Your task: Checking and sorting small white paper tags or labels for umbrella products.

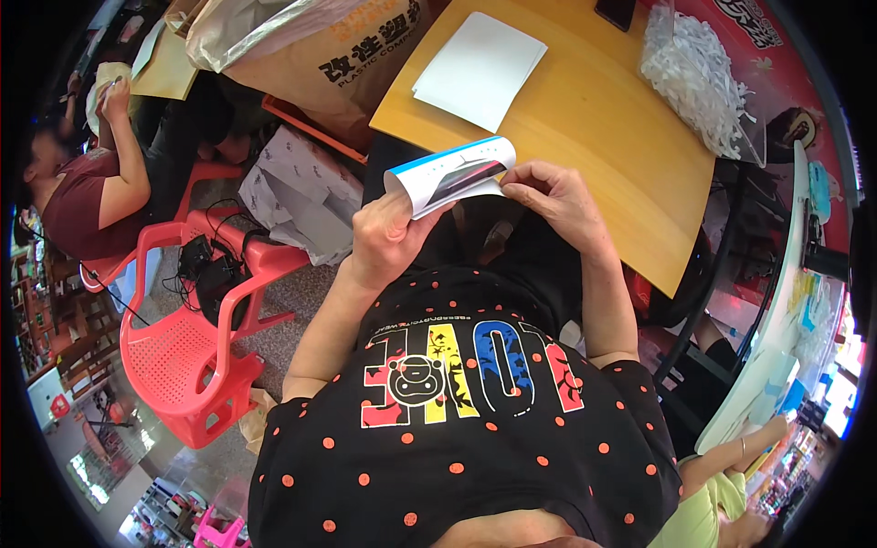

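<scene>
A printed sheet of paper (422, 183), white with a blue edge and a dark picture, is curled over in front of my chest, near the table's left edge. My left hand (388, 239) holds its lower left side, fingers closed round it and partly hidden behind the paper. At the right end, my right hand (562, 203) pinches a corner of the sheet between thumb and forefinger. Whether it is one sheet or several layers, I cannot tell. Beyond it, a stack of white sheets (480, 71) lies on the yellow wooden table (621, 164).
A clear bin of white paper strips (696, 78) stands at the table's right, with a dark phone (617, 11) nearby. A large paper sack (301, 64) is at the far left. A red chair (183, 365) holds black cables; people sit at left and lower right.
</scene>
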A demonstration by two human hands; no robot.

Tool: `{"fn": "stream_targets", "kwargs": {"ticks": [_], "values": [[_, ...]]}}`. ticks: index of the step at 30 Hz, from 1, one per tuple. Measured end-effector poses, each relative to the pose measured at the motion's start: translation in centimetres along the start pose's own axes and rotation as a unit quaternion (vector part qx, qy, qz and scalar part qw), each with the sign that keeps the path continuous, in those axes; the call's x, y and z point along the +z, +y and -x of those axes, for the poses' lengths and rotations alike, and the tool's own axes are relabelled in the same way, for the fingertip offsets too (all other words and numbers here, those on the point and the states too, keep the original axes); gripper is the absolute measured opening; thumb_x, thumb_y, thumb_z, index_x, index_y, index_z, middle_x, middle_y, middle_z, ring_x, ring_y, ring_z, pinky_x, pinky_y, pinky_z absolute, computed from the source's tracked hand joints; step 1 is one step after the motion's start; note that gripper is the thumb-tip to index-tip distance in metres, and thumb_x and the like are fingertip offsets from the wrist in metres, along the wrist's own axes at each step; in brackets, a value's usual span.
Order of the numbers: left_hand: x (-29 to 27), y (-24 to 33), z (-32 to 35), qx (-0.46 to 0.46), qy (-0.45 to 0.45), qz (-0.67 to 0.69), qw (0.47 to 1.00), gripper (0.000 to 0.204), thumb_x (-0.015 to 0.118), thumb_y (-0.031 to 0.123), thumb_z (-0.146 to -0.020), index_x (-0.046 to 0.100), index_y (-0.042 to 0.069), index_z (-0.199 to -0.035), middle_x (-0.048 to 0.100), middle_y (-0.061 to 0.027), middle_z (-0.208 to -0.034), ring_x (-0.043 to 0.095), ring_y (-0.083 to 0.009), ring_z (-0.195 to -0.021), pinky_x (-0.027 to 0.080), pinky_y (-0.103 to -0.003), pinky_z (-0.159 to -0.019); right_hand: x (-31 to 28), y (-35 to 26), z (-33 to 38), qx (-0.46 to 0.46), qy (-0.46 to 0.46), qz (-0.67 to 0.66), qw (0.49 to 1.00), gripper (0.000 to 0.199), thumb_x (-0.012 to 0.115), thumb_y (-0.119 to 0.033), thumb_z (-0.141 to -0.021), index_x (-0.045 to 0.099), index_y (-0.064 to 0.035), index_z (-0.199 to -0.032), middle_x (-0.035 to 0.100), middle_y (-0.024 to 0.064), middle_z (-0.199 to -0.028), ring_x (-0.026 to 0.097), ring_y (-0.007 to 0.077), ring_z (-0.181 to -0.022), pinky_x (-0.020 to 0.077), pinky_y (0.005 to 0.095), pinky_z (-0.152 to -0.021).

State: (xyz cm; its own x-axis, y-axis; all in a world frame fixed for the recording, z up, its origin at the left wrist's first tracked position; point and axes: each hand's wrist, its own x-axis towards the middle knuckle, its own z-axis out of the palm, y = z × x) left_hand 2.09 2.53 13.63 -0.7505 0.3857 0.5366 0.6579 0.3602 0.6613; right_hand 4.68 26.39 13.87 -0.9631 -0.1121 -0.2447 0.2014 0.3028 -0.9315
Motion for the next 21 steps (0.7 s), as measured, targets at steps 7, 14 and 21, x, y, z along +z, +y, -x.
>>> {"fn": "stream_targets", "kwargs": {"ticks": [7,14,21], "values": [[0.0,0.0,0.3,0.006,-0.012,-0.003,1.000,0.020,0.073,0.002,-0.078,0.069,-0.001,-0.098,0.071,-0.0137,-0.087,0.070,-0.0237,-0.075,0.053,-0.029,-0.063,0.3,0.6,0.0,-0.012,-0.014,-0.075,0.997,0.016,0.063,-0.013,-0.085,0.066,0.0022,-0.088,0.063,0.0001,-0.076,0.055,0.0058,-0.069,0.0469,0.0239,-0.063],[0.2,-0.1,0.3,0.019,-0.008,0.003,1.000,0.021,0.073,0.003,-0.078,0.068,-0.001,-0.098,0.070,-0.0143,-0.086,0.070,-0.0245,-0.074,0.053,-0.029,-0.062,0.8,0.5,-0.1,-0.004,-0.013,-0.003,1.000,0.016,0.062,-0.014,-0.086,0.063,0.0014,-0.083,0.060,-0.0007,-0.071,0.052,0.0056,-0.067,0.0445,0.0238,-0.060],[0.0,-0.4,0.8,0.013,-0.011,-0.018,1.000,0.020,0.074,0.003,-0.077,0.068,-0.001,-0.096,0.070,-0.0138,-0.082,0.069,-0.0252,-0.070,0.053,-0.030,-0.060,1.0,0.9,0.2,0.008,0.005,-0.049,0.999,0.016,0.062,-0.015,-0.086,0.063,0.0010,-0.085,0.057,-0.0006,-0.069,0.049,0.0046,-0.065,0.0429,0.0236,-0.059]]}}
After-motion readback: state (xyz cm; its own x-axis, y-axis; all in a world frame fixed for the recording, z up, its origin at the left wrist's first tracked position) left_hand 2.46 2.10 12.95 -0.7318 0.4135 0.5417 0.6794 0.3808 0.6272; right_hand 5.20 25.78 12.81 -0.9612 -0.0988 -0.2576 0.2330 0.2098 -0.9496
